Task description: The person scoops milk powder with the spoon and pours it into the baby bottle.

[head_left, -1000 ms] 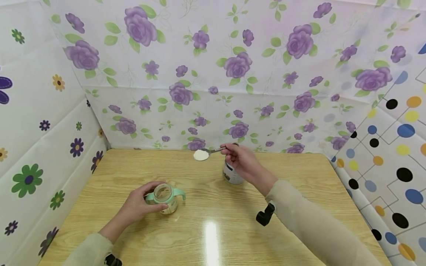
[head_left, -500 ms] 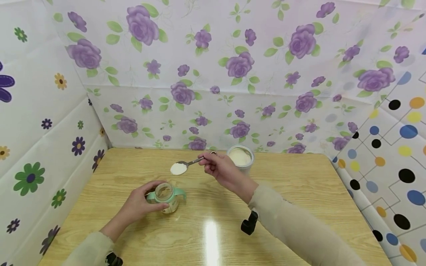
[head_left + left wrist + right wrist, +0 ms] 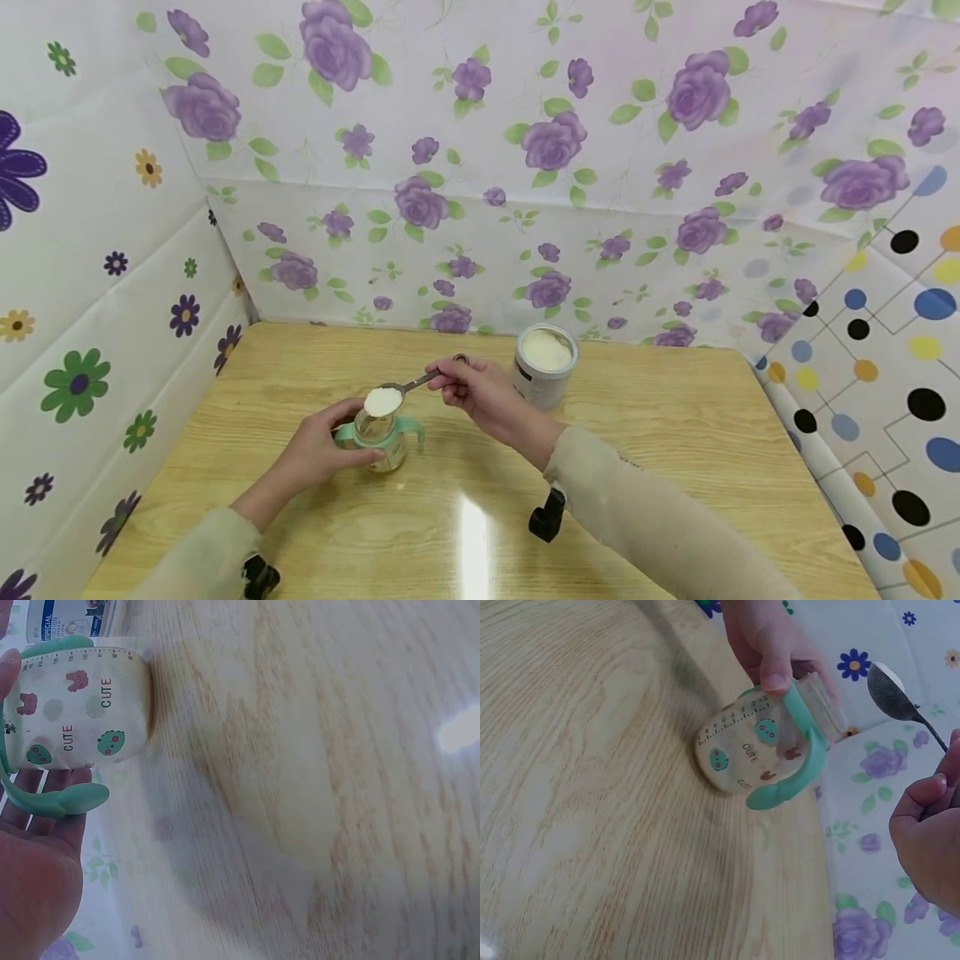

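My left hand (image 3: pixel 318 446) grips a clear baby bottle (image 3: pixel 389 457) with mint-green handles, standing upright on the table without a lid. Printed cartoon faces and the word "CUTE" show on the bottle (image 3: pixel 82 712) in the left wrist view. My right hand (image 3: pixel 487 402) pinches the handle of a metal spoon (image 3: pixel 418 382). White powder (image 3: pixel 383 402) heaps in its bowl, which overlaps the bottle's open mouth in the head view. From the right wrist, the spoon (image 3: pixel 892 697) appears apart from the bottle's rim, its underside showing.
Behind my right hand stands an open can (image 3: pixel 542 385) filled with pale powder. The wooden table (image 3: pixel 660 433) ends at a flowered cloth wall (image 3: pixel 480 242) at the back, with patterned cloth at both sides.
My right hand has carried the loaded spoon left and down, from in front of the can to the bottle's mouth. The can has come into view. My left hand keeps its grip.
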`<state>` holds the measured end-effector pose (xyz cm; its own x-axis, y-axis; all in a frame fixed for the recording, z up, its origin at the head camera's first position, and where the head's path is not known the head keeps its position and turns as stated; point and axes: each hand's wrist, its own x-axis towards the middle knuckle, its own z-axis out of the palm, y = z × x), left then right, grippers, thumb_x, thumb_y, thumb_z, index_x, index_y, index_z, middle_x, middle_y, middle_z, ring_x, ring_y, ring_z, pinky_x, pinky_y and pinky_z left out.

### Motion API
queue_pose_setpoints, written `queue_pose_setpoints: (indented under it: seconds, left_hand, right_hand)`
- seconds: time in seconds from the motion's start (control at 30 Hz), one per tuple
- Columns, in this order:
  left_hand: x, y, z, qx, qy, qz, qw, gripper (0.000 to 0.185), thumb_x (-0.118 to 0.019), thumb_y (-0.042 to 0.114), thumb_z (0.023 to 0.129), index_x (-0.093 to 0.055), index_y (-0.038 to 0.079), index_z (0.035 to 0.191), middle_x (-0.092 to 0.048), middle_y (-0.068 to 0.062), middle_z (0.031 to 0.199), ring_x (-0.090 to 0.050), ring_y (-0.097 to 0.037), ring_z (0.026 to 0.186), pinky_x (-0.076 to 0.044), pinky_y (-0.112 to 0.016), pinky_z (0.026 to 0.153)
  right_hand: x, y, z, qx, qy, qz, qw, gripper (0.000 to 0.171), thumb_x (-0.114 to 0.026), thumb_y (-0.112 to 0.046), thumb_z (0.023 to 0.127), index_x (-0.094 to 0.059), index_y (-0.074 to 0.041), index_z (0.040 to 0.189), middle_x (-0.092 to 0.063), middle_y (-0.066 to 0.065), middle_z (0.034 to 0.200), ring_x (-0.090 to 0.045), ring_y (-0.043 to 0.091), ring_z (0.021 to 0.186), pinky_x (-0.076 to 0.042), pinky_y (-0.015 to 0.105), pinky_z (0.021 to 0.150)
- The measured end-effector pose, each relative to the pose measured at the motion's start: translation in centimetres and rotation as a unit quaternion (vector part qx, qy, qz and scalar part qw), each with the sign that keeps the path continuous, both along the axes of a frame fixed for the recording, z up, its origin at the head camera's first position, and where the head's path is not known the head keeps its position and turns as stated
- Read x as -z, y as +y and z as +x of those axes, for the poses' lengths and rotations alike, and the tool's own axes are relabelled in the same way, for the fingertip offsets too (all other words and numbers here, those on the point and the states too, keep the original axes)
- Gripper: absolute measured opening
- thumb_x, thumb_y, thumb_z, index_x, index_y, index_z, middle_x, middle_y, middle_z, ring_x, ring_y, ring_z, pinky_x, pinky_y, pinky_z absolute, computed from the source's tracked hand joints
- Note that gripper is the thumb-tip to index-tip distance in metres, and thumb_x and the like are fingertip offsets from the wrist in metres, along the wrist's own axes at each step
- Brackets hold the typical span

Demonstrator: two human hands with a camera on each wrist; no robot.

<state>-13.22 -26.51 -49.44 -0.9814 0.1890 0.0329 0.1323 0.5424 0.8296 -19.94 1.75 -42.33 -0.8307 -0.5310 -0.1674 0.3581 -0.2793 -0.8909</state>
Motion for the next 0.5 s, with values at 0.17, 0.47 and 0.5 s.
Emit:
queue_pose_setpoints:
  seconds: [0.17,0.47,0.5]
  left_hand:
    - [0.0,0.02,-0.04,-0.003,-0.001,0.003,1.0,0.081,-0.098,0.033,0.08,-0.061,0.007,0.148,-0.069,-0.013,0.139,-0.066,-0.037,0.124,-0.054,-0.058,0.103]
    - [0.06,0.04,0.01,-0.001,0.007,0.0,1.0,0.079,-0.097,0.033,0.081,-0.061,0.007,0.148,-0.069,-0.013,0.139,-0.066,-0.037,0.125,-0.054,-0.058,0.103]
    - [0.07,0.04,0.01,-0.001,0.007,0.0,1.0,0.079,-0.097,0.032,0.082,-0.061,0.007,0.148,-0.068,-0.013,0.139,-0.066,-0.037,0.125,-0.054,-0.058,0.103]
  right_hand:
    - [0.44,-0.32,0.11,-0.012,0.025,0.016,1.0,0.029,-0.053,-0.013,0.114,-0.069,0.009,0.123,-0.076,-0.002,0.085,-0.063,0.007,0.075,-0.053,0.019,0.071]
    - [0.87,-0.66,0.03,-0.035,0.077,0.066,0.994,0.035,-0.054,-0.016,0.114,-0.065,0.013,0.13,-0.075,-0.003,0.089,-0.064,0.007,0.077,-0.055,0.023,0.078]
    - [0.94,-0.71,-0.01,-0.037,0.084,0.073,0.993,0.035,-0.054,-0.017,0.114,-0.065,0.013,0.13,-0.075,-0.003,0.089,-0.064,0.008,0.077,-0.055,0.024,0.079]
